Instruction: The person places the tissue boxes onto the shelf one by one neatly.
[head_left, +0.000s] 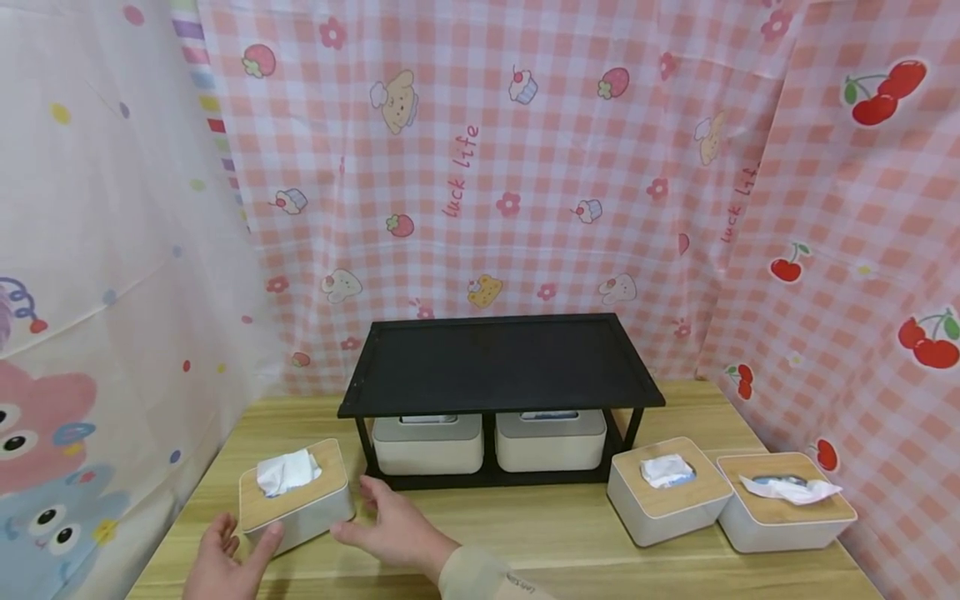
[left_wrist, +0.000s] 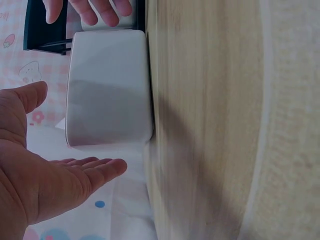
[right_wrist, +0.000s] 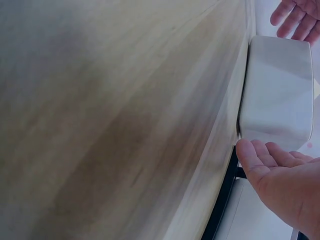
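Observation:
A white tissue box (head_left: 300, 521) with a wood-coloured lid and a tissue poking out stands at the left of the table, turned at an angle. My left hand (head_left: 228, 560) is at its left front corner, thumb and fingers spread apart. On the box's other side is my right hand (head_left: 397, 527), its fingers extended and its thumb held away from them. In the left wrist view the tissue box (left_wrist: 109, 90) sits between both hands, with a gap to the left palm. The right wrist view shows the right fingertips (right_wrist: 245, 150) close by the box's end; contact is unclear.
Behind, a black two-level rack (head_left: 498, 367) holds two tissue boxes with grey lids (head_left: 427, 450) on its lower level. Two more wood-lidded boxes stand at the right, one (head_left: 667, 496) beside the other (head_left: 787, 508). Patterned curtains (head_left: 480, 167) enclose the wooden table (head_left: 525, 533).

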